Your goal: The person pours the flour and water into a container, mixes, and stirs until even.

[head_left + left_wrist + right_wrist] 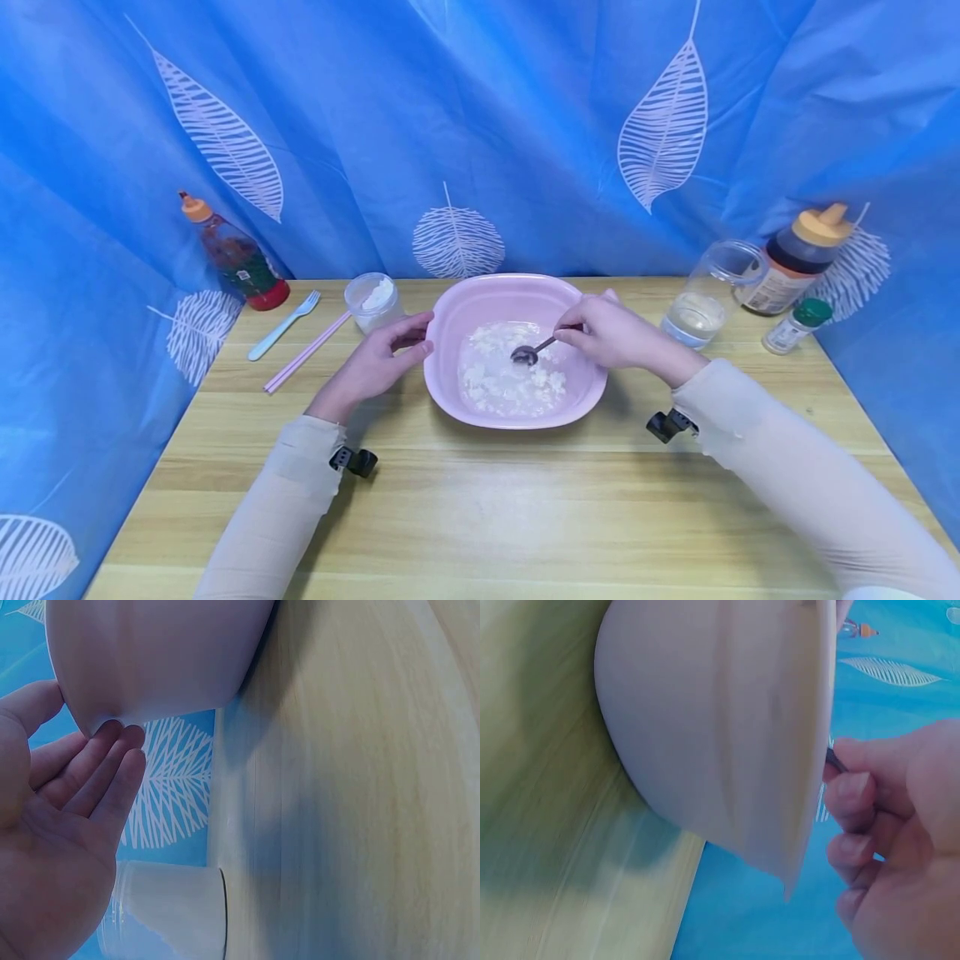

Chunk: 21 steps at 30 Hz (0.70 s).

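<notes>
A pink plastic basin (517, 421) holds white powder in cloudy liquid (495, 383), with wet clumps around the edges. My right hand (603, 329) pinches the handle of a small dark spoon (525, 356), whose bowl is down in the mixture. Only a bit of that spoon's handle (835, 760) shows beside the basin wall (682, 727) in the right wrist view. On the basin's left side, my left hand (382, 358) holds the rim, thumb and fingertips against it. The left wrist view shows those fingers (112, 776) at the rim's underside.
Behind my left hand stands a clear jar of white powder (377, 304). Pink chopsticks (307, 352), a light blue fork (283, 325) and a red sauce bottle (243, 262) are farther left. At right are a measuring cup with water (693, 317), a dark sauce bottle (787, 267) and a green-capped shaker (797, 327).
</notes>
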### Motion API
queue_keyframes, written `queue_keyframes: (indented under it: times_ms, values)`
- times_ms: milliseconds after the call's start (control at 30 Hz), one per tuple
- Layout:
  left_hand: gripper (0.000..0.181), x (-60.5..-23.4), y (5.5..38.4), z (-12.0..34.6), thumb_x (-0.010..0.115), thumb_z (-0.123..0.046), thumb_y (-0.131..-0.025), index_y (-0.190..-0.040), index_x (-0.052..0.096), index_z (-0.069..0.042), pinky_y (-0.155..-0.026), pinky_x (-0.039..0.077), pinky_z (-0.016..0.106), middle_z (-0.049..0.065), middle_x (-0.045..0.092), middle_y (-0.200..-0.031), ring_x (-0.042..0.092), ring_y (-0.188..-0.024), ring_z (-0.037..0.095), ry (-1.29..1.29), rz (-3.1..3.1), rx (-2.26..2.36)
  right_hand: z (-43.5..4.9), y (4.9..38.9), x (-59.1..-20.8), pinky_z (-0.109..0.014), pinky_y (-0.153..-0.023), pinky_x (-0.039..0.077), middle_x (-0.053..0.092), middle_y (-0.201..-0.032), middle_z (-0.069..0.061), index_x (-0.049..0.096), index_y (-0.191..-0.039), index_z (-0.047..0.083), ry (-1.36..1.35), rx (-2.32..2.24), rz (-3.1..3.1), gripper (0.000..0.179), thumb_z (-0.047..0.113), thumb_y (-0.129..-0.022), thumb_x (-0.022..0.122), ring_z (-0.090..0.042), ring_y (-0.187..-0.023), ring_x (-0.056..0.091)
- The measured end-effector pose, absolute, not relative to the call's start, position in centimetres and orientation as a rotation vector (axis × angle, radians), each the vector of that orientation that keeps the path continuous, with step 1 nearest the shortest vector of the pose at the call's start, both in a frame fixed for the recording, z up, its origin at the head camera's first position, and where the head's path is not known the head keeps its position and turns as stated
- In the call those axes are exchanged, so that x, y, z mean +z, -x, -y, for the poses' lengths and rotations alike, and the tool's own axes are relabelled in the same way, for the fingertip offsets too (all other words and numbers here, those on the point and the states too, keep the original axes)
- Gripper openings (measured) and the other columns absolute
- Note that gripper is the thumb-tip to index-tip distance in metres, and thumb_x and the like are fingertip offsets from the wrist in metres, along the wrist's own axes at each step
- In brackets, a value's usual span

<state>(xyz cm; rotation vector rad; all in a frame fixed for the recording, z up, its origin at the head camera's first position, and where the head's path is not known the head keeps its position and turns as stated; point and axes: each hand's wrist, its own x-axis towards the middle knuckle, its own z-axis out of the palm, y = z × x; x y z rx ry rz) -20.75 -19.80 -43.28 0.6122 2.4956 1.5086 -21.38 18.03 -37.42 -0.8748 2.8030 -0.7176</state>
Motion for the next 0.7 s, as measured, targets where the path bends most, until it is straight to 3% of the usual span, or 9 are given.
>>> queue_keyframes:
  times_ms: [233, 533, 633, 700]
  values:
    - [0.057, -43.1, 20.6, 19.7, 0.067, -0.02, -0.108, -0.159, 0.05, -0.002, -0.124, 0.045, 0.058, 0.021, 0.066, -0.146, 0.063, -0.137, 0.04, -0.598, -2.49, 1.506, -17.9, 21.8, -38.0, -0.047, -0.091, 0.034, 0.083, -0.097, -0.008, 0.085, -0.105, 0.006, 0.822, -0.704, -2.917, 0.016, 0.011, -0.103, 0.071, -0.028, -0.093, 0.067]
    - [0.057, -43.1, 20.6, 19.8, 0.067, -0.02, -0.108, -0.159, 0.05, -0.002, -0.125, 0.045, 0.057, 0.02, 0.065, -0.148, 0.063, -0.137, 0.039, -0.593, -2.481, 1.508, -16.0, 22.1, -39.0, -0.059, -0.11, 0.031, 0.085, -0.101, -0.009, 0.085, -0.109, 0.006, 0.844, -0.821, -2.792, 0.016, 0.013, -0.103, 0.072, -0.02, -0.088, 0.071]
    - [0.057, -43.1, 20.6, 19.8, 0.067, -0.02, -0.108, -0.159, 0.05, -0.002, -0.124, 0.045, 0.057, 0.02, 0.065, -0.148, 0.063, -0.137, 0.039, -0.597, -2.483, 1.505, -15.5, 21.7, -38.9, -0.053, -0.109, 0.04, 0.084, -0.101, -0.007, 0.085, -0.108, 0.006, 0.865, -0.831, -2.747, 0.016, 0.013, -0.103, 0.072, -0.016, -0.085, 0.07]
    - [0.057, -43.2, 20.6, 19.8, 0.067, -0.02, -0.108, -0.159, 0.05, -0.002, -0.124, 0.045, 0.057, 0.02, 0.065, -0.148, 0.063, -0.137, 0.039, -0.6, -2.485, 1.503, -15.4, 21.4, -38.7, -0.042, -0.097, 0.05, 0.084, -0.1, -0.008, 0.085, -0.108, 0.005, 0.873, -0.833, -2.712, 0.016, 0.012, -0.103, 0.072, -0.015, -0.081, 0.068]
